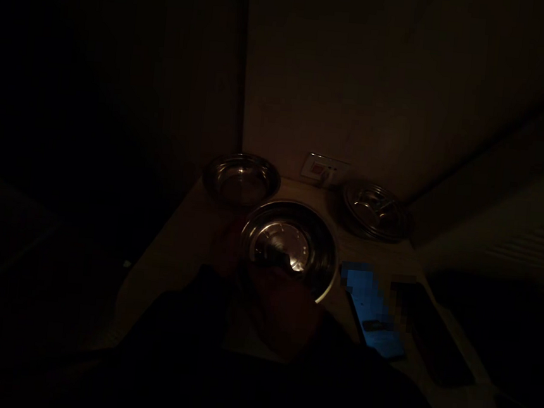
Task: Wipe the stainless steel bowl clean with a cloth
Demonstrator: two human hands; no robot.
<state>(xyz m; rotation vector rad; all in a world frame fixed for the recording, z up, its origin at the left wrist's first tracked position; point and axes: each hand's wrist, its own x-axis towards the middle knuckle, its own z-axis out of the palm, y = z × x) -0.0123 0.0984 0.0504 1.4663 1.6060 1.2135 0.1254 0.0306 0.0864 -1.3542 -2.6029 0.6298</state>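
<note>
Poor light risked making the right hand [286, 310] and left hand [227, 248], whose finger closure I could not tell, tip the metal bowl [293, 234].

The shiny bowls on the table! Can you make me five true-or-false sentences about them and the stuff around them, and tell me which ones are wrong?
1. The right hand covers part of the middle bowl in this view. True.
2. The phone has a blue glowing screen. True.
3. The phone lies to the left of the middle bowl. False: it lies to the right.
4. The socket panel is on the floor. False: it is on the wall behind the table.
5. The back left bowl stands farther away than the middle bowl. True.
</note>
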